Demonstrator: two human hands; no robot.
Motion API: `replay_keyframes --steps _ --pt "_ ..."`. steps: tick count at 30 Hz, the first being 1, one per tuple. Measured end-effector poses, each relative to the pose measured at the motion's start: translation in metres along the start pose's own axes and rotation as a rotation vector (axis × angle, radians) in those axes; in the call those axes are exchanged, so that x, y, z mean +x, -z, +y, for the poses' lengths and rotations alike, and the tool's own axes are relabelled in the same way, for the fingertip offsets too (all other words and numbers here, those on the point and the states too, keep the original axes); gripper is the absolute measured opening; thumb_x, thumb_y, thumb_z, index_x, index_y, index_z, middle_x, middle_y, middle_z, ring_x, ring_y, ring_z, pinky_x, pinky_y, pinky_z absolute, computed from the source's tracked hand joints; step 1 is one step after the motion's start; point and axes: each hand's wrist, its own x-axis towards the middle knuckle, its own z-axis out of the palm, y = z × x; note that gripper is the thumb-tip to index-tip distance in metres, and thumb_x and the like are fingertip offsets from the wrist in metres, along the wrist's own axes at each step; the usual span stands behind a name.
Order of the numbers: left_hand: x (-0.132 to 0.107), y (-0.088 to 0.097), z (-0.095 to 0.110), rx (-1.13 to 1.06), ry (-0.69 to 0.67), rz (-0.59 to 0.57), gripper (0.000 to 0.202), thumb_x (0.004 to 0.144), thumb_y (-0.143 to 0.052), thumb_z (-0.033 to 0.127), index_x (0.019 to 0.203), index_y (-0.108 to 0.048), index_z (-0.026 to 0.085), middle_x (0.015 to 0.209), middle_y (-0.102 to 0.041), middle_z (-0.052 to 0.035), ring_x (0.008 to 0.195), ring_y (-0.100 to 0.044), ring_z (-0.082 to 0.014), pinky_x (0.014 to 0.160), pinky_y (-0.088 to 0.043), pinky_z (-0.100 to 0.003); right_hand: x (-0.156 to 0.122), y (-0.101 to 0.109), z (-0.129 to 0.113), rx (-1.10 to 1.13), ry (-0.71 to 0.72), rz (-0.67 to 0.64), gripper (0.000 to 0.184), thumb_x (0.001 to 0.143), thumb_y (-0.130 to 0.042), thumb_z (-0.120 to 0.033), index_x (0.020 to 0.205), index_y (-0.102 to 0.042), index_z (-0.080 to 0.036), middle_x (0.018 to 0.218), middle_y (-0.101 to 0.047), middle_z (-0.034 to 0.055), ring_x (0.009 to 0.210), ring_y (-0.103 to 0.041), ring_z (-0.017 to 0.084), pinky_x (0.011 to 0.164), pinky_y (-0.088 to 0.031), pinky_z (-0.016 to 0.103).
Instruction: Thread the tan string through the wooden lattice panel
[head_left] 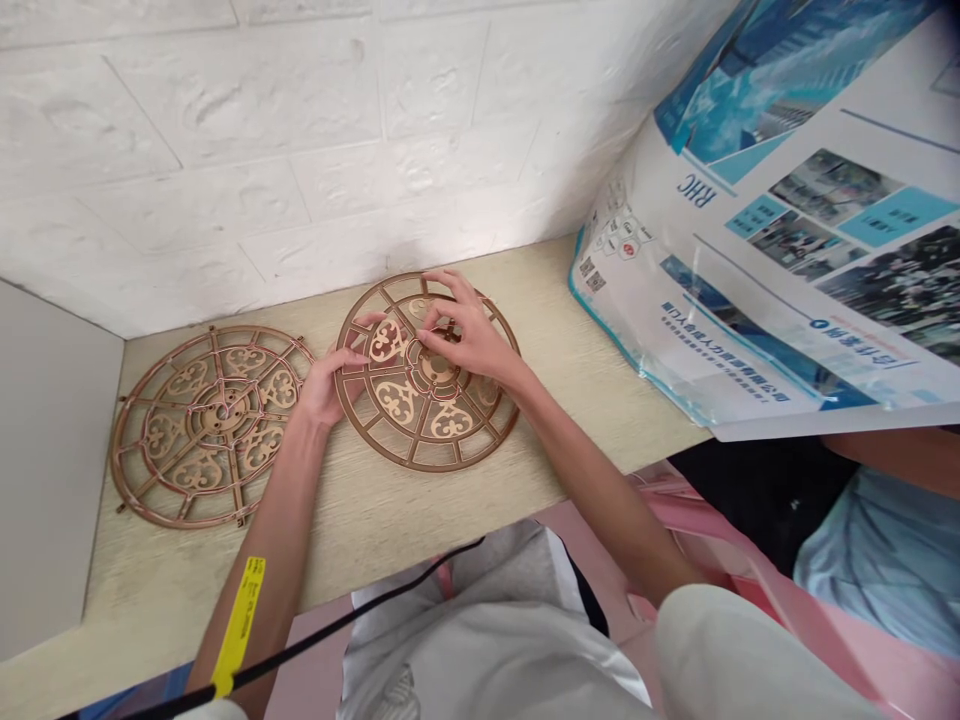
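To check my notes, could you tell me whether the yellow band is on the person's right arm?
No, the yellow band is around the left forearm, while the right forearm shows no band.

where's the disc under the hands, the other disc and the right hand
copper-coloured openwork disc under the hands (450, 420), head view, a scroll near the rim
second openwork disc (221, 410), head view, its central hub
right hand (471, 335), head view, back of the hand

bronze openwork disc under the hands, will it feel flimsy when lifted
It will probably feel light for its size, since much of the disc is open gaps. The thin spokes could flex slightly, but the rim probably stiffens it. On edge it might roll.
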Motion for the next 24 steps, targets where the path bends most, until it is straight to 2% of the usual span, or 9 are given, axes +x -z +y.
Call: replay_keyframes --steps 4,7,12,14,17,19,21,24 --pt "0.0 -0.001 -0.001 0.0 0.007 -0.002 0.058 0.064 -0.063 0.011 0.121 -0.061 0.017 0.114 -0.066 -0.0077 0.103 -0.064 -0.0264 0.09 -0.053 -0.038 0.0 -0.002 0.001 -0.001 -0.002 0.013 0.04 0.084 -0.052 -0.055 0.077 -0.061 -0.016 0.147 -0.041 0.0041 0.146 -0.029 0.023 0.127 -0.025 0.054" --pt "0.001 -0.005 0.0 -0.026 -0.005 0.014 0.054 0.065 -0.063 0.01 0.118 -0.063 0.019 0.113 -0.066 -0.0059 0.103 -0.064 -0.0254 0.09 -0.053 -0.038 -0.001 -0.002 -0.001 0.02 -0.012 0.071 0.04 0.083 -0.053 -0.056 0.08 -0.061 -0.017 0.144 -0.044 0.0048 0.146 -0.029 0.023 0.128 -0.024 0.052" --pt "0.002 -0.006 0.001 -0.102 -0.037 0.07 0.043 0.066 -0.059 0.009 0.107 -0.066 0.019 0.109 -0.066 -0.0049 0.101 -0.064 -0.0234 0.089 -0.054 -0.036 -0.001 0.001 0.002 0.054 -0.098 0.375 0.046 0.087 -0.043 -0.06 0.103 -0.059 -0.02 0.132 -0.05 0.0104 0.14 -0.036 0.021 0.127 -0.027 0.049" --pt "0.002 -0.004 0.001 -0.128 -0.03 0.082 0.038 0.065 -0.058 0.009 0.102 -0.065 0.019 0.107 -0.066 -0.0047 0.098 -0.064 -0.0226 0.087 -0.054 -0.035 0.0 0.002 0.01 0.03 -0.177 0.501 0.051 0.089 -0.038 -0.062 0.111 -0.056 -0.019 0.128 -0.051 0.0125 0.133 -0.041 0.021 0.123 -0.032 0.047" --pt "0.003 -0.003 0.001 -0.156 -0.024 0.109 0.034 0.064 -0.058 0.008 0.096 -0.063 0.018 0.1 -0.066 -0.004 0.093 -0.065 -0.0209 0.085 -0.054 -0.033 0.0 0.001 0.024 -0.007 -0.335 0.593 0.055 0.088 -0.038 -0.063 0.119 -0.05 -0.019 0.126 -0.052 0.0126 0.119 -0.049 0.018 0.111 -0.043 0.041" --pt "0.004 -0.002 0.002 -0.188 -0.018 0.107 0.026 0.068 -0.058 0.012 0.093 -0.062 0.017 0.095 -0.066 -0.0048 0.092 -0.066 -0.0207 0.085 -0.054 -0.033 0.0 -0.001 0.029 0.004 -0.436 0.593 0.055 0.087 -0.04 -0.063 0.12 -0.049 -0.019 0.119 -0.055 0.011 0.105 -0.053 0.014 0.099 -0.048 0.035" --pt "0.005 -0.002 0.003 -0.219 -0.021 0.112 0.013 0.075 -0.057 0.02 0.087 -0.062 0.016 0.092 -0.065 -0.0064 0.092 -0.066 -0.0213 0.084 -0.054 -0.033 0.0 -0.002 0.03 0.007 -0.503 0.548 0.048 0.089 -0.041 -0.059 0.113 -0.053 -0.019 0.107 -0.061 0.0078 0.093 -0.055 0.012 0.091 -0.048 0.03" --pt "0.005 -0.002 0.006 -0.249 -0.009 0.19 0.02 0.086 -0.053 0.033 0.083 -0.06 0.015 0.092 -0.066 -0.0086 0.093 -0.066 -0.0226 0.085 -0.054 -0.034 0.002 -0.002 0.025 -0.019 -0.517 0.46 0.038 0.092 -0.039 -0.051 0.094 -0.058 -0.017 0.094 -0.064 0.0045 0.082 -0.055 0.01 0.082 -0.044 0.025"
